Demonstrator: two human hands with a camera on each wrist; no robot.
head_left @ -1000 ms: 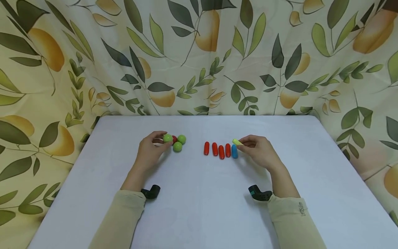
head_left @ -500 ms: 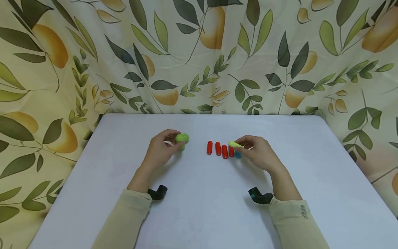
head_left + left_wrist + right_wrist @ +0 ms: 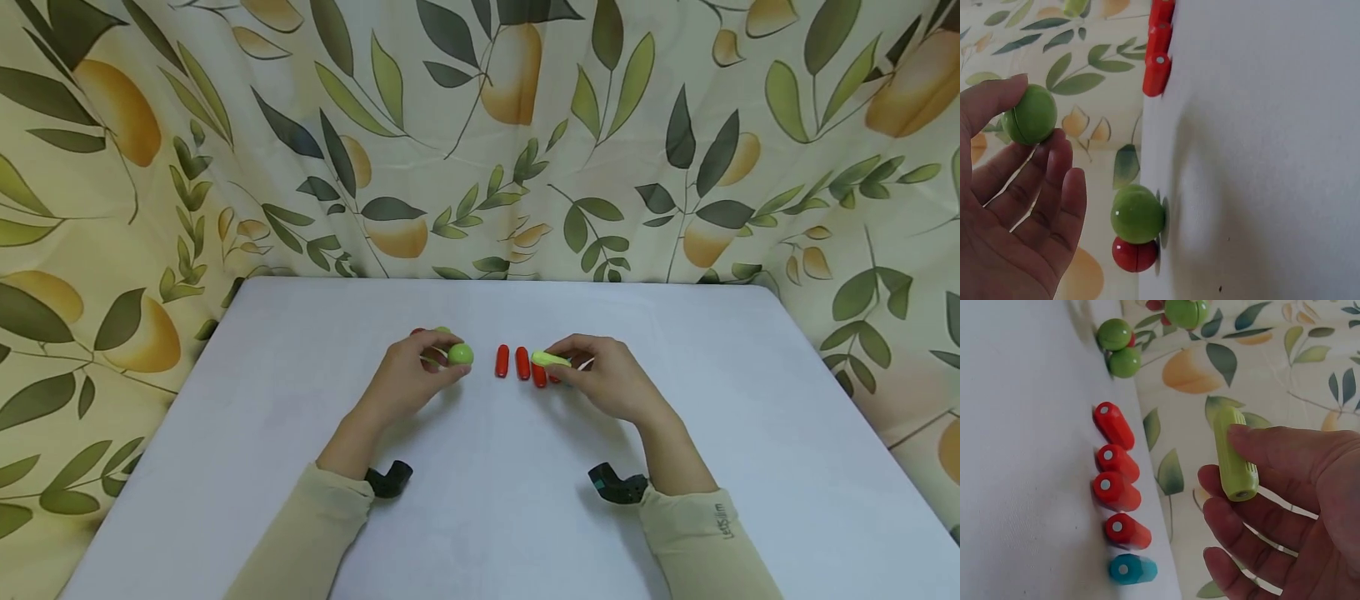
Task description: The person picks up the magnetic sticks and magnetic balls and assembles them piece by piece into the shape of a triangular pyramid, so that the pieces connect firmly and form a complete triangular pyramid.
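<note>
My left hand [image 3: 405, 375] pinches a glossy green ball [image 3: 461, 354] with a seam line, seen close up between thumb and fingers in the left wrist view. My right hand [image 3: 611, 383] grips a short yellow-green stick [image 3: 1235, 456] with ridged sides and a flat end, held above the table. Beneath it stretches a row of several short red sticks [image 3: 1116, 427]. A blue stick [image 3: 1133, 569] ends that row; in the head view the right hand hides it. Behind the left hand, green balls [image 3: 1138, 215] and a red ball [image 3: 1135, 255] sit close together.
All of it is on a white table [image 3: 480, 517], whose far edge meets a curtain [image 3: 480, 150] printed with leaves and fruit. A black camera is worn at the left wrist [image 3: 390, 480] and another at the right wrist [image 3: 618, 485].
The left hand has carried its green ball rightward from the ball group toward the red sticks. The right hand has moved left with the yellow-green stick and now covers the blue stick.
</note>
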